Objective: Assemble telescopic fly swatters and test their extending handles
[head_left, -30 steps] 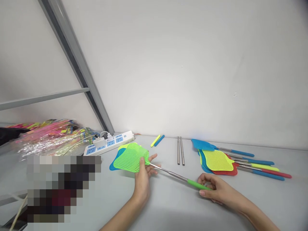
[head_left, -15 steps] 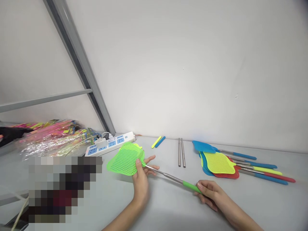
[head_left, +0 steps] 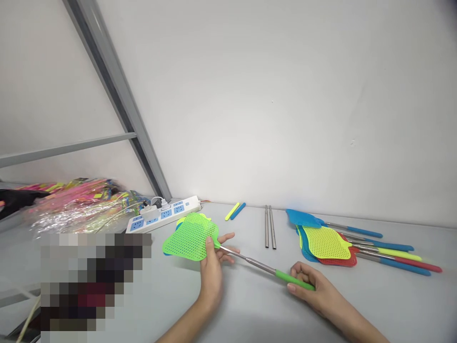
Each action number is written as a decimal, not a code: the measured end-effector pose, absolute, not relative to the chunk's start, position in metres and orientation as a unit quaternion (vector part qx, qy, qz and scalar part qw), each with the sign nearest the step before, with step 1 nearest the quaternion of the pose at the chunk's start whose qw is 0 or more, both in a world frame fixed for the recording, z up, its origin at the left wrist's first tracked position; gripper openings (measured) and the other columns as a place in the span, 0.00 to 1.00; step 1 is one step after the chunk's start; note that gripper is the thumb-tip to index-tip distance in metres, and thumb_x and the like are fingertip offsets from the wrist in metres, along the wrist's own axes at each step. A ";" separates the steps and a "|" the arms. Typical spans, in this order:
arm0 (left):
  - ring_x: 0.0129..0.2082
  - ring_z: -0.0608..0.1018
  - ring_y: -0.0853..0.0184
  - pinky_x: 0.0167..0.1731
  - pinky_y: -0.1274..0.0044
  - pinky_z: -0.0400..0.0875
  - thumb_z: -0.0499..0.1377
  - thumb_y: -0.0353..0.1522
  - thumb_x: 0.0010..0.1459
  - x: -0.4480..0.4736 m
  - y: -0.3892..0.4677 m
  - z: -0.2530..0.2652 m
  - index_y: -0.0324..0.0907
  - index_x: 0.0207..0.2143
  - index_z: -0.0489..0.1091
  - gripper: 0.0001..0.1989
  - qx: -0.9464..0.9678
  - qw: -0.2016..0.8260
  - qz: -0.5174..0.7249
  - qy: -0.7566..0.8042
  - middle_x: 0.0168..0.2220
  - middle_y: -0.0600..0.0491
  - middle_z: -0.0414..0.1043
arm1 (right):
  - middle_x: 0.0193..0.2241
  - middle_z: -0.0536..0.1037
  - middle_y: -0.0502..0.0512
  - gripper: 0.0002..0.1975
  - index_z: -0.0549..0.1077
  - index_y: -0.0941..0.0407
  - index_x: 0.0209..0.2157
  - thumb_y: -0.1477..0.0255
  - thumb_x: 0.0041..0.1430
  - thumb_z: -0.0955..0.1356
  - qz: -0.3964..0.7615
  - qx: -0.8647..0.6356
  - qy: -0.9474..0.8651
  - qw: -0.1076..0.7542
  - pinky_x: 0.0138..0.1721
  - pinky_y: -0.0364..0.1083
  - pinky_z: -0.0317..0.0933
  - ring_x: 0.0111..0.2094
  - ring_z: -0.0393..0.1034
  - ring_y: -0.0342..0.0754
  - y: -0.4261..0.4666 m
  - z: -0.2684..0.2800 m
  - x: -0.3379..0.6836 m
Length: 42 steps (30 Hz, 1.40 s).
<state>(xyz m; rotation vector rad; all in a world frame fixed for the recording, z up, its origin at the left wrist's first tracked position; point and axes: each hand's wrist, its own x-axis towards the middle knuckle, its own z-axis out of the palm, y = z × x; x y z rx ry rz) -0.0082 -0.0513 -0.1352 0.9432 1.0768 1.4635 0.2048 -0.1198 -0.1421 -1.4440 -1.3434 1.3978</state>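
Observation:
A green fly swatter (head_left: pixel 191 237) with a perforated head, a metal telescopic shaft and a green grip slants across the front of the table. My left hand (head_left: pixel 211 269) pinches it where head meets shaft, thumb on top and the other fingers spread behind. Loosely curled about the green grip is my right hand (head_left: pixel 314 288), its thumb below the grip and its fingers on the far side. Other swatter heads, yellow and blue, peek out from behind the green head. Two bare metal rods (head_left: pixel 270 227) lie side by side beyond my hands.
Several finished-looking swatters (head_left: pixel 326 243) in blue, yellow and red are piled at right. A yellow grip (head_left: pixel 232 211) and a blue grip (head_left: pixel 238 211) lie near the wall. A white power strip (head_left: pixel 164 214) and plastic-wrapped goods (head_left: pixel 89 205) are at left, by a metal post (head_left: pixel 117 85).
The green swatter has shifted slightly to the right with my left hand. My right hand has loosened and turned, its thumb now below the grip and more of the grip's end showing.

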 end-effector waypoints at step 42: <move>0.12 0.65 0.73 0.13 0.81 0.59 0.44 0.47 0.53 0.009 -0.077 -0.159 0.40 0.41 0.59 0.21 0.346 0.581 0.589 0.442 0.19 0.56 0.67 | 0.14 0.70 0.52 0.20 0.63 0.60 0.20 0.56 0.48 0.64 0.642 -0.499 -0.473 0.338 0.12 0.38 0.48 0.12 0.58 0.38 -0.115 -0.157 0.220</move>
